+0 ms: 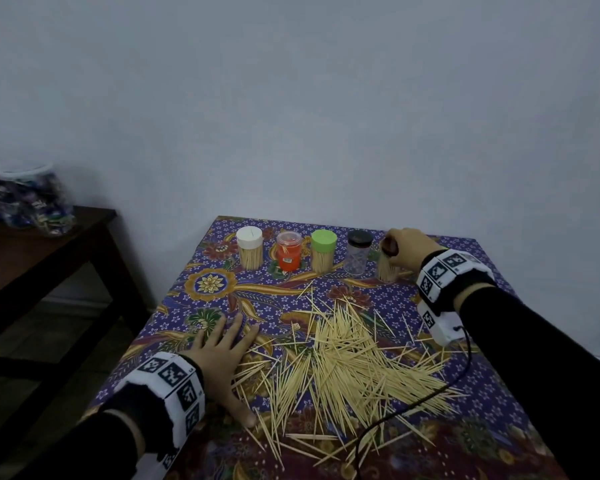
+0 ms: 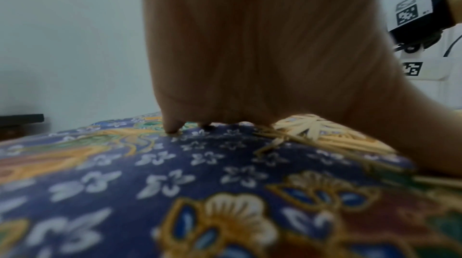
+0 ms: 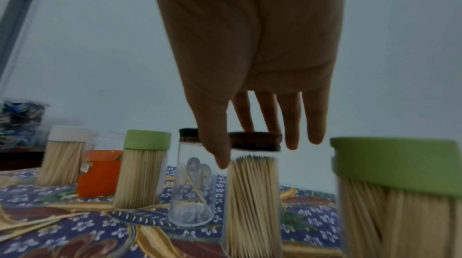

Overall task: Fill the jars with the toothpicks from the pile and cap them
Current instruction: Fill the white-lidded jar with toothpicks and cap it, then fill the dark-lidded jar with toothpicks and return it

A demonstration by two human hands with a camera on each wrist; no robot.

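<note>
6 jars at table's far edge, 5 toothpick-filled, 1 near-empty; right hand fingertips grip dark cap on full jar; left hand flat, fingers spread, beside toothpick pile

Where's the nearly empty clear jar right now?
In the head view the nearly empty jar stands in the back row, between the green-capped jar and the full jar the right hand grips.

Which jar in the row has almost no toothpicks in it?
The clear jar with the dark lid, fourth from the left, beside the jar that the right hand holds. You can see the tablecloth through it; only a stray toothpick or so shows inside. Its clear neighbours are packed.
</note>
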